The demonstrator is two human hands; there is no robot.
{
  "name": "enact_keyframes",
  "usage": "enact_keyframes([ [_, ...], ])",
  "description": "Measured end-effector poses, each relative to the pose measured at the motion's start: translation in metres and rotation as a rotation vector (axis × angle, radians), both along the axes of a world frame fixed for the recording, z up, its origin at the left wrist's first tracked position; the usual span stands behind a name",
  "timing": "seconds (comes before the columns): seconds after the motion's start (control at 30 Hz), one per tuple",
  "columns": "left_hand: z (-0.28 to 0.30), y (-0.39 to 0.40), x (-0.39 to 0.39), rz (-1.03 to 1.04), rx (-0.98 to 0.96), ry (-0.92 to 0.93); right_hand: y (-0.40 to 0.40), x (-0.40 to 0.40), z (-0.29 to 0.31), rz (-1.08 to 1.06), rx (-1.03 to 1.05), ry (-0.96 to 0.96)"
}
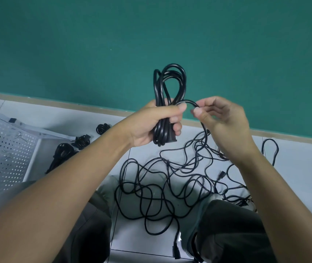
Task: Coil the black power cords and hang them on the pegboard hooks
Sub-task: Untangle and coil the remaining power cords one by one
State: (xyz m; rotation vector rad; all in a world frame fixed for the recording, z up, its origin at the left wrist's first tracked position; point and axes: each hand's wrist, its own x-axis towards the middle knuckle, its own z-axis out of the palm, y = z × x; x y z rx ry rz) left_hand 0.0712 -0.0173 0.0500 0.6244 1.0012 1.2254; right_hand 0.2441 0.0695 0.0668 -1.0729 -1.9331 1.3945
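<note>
Coiled power cord (167, 103) is gripped in left hand (154, 123), loops standing upright above the fist, w/ green wall (94, 44) behind. Right hand (221, 118) pinches the cord's free run betw. thumb and fingers, just beside the left thumb. Loose cords (170, 183) lie tangled on the floor (303, 168) below both hands. Pegboard (3, 154) leans at floor's left edge; coiled bundles (71, 149) lie beside it. Floor near right edge is open.
</note>
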Motion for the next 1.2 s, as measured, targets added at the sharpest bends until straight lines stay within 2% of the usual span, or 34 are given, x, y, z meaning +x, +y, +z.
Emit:
enact_keyframes([
  [0.1,0.001,0.003,-0.006,0.061,0.028,-0.041,0.004,0.002,-0.006,-0.002,-0.005,-0.071],
  [0.2,0.001,0.003,-0.008,0.092,0.031,-0.017,0.003,0.001,-0.011,0.004,0.077,-0.19],
  [0.3,0.002,0.003,-0.009,0.15,0.013,0.031,-0.003,-0.003,-0.011,0.015,0.174,-0.161],
  [0.37,0.001,0.004,-0.01,0.18,-0.034,0.118,-0.009,-0.008,-0.009,0.005,0.256,-0.11],
  [0.47,-0.005,0.002,-0.006,0.143,-0.098,0.352,-0.015,-0.013,-0.005,-0.031,0.356,-0.037],
  [0.53,-0.006,0.001,0.001,0.096,-0.097,0.396,-0.02,-0.014,-0.004,-0.055,0.37,-0.01],
  [0.6,-0.008,0.0,0.007,0.065,-0.093,0.393,-0.023,-0.017,-0.003,-0.109,0.339,0.011],
  [0.73,-0.009,0.001,0.017,0.012,-0.049,0.421,-0.022,-0.018,-0.001,-0.209,0.142,0.073],
  [0.97,-0.005,-0.001,0.017,-0.083,-0.143,0.424,-0.022,-0.019,-0.002,-0.313,0.053,0.067],
  [1.2,0.001,-0.003,0.028,-0.076,-0.172,0.174,-0.021,-0.016,0.004,-0.307,0.109,-0.013],
])
